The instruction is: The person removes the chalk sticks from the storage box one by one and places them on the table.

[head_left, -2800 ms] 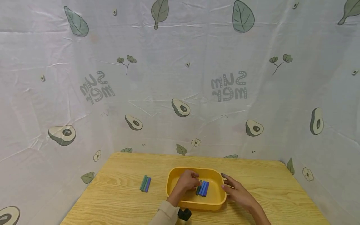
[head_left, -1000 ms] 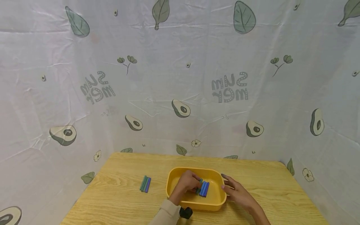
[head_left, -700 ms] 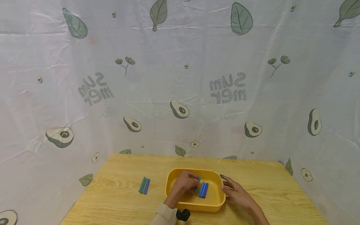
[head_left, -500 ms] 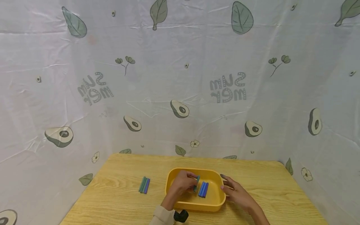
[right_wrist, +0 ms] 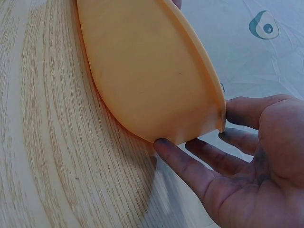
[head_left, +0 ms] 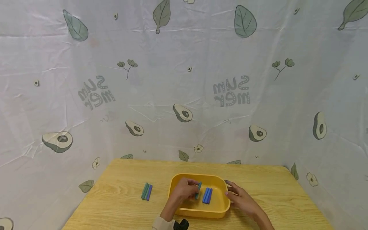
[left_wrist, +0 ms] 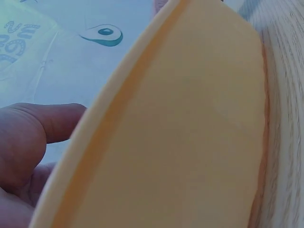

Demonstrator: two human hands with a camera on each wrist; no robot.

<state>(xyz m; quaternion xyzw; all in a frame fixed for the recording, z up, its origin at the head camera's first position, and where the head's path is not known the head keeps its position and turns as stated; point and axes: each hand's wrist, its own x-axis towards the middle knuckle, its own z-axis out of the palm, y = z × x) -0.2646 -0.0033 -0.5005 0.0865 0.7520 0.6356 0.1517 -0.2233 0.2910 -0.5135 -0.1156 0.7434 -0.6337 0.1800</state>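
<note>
Inside the yellow tray [head_left: 198,213], my left hand [head_left: 184,189] pinches an upright-looking teal stick [head_left: 198,190] between thumb and fingers; its lower end is partly behind the fingers. To the right of it a row of blue and purple sticks [head_left: 207,195] lies on the tray floor. My right hand [head_left: 241,198] is at the tray's right end. In the right wrist view its spread fingers [right_wrist: 185,166] touch the end wall from outside, with the thumb at the rim. The left wrist view shows mostly the tray's outer wall [left_wrist: 180,118], hiding the stick.
On the wooden table [head_left: 123,179], left of the tray, lies a short row of green and purple sticks [head_left: 146,191]. A pale printed curtain [head_left: 161,89] hangs behind and at both sides of the table. A black device [head_left: 181,225] sits at my left wrist.
My left hand has taken hold of the teal stick beside the blue ones, lifted it and moved it left. The right hand stays at the tray's end.
</note>
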